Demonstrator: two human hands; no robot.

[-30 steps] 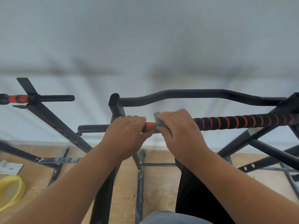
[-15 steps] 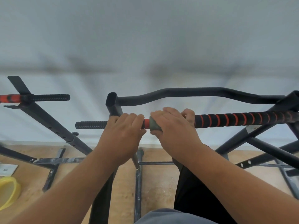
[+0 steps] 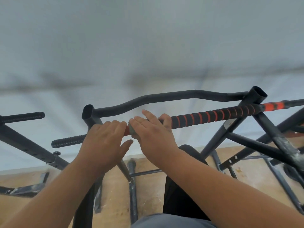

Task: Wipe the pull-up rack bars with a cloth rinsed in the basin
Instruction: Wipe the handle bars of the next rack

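The pull-up rack's front bar (image 3: pixel 213 116) has a black foam sleeve with orange stripes and runs from left to right at chest height. My left hand (image 3: pixel 105 142) lies over the bar's left end with its fingers curled over the top and its thumb sticking out below. Right beside it, my right hand (image 3: pixel 153 134) wraps a grey cloth (image 3: pixel 132 130) round the bar; one finger points up and another curls behind the bar. Only a small edge of cloth shows between the hands. The basin is out of view.
A curved black top bar (image 3: pixel 164 97) runs behind, joined to open upright tubes at left (image 3: pixel 89 112) and right (image 3: pixel 257 94). Ribbed black stub handles (image 3: pixel 69 141) stick out leftward. Frame struts and a black back pad (image 3: pixel 181 186) stand over the wooden floor (image 3: pixel 115 186).
The view has swung right and tilted, so the yellow rim at the left floor is gone and the right upright shows. My left thumb has come off the bar. One right finger has lifted.
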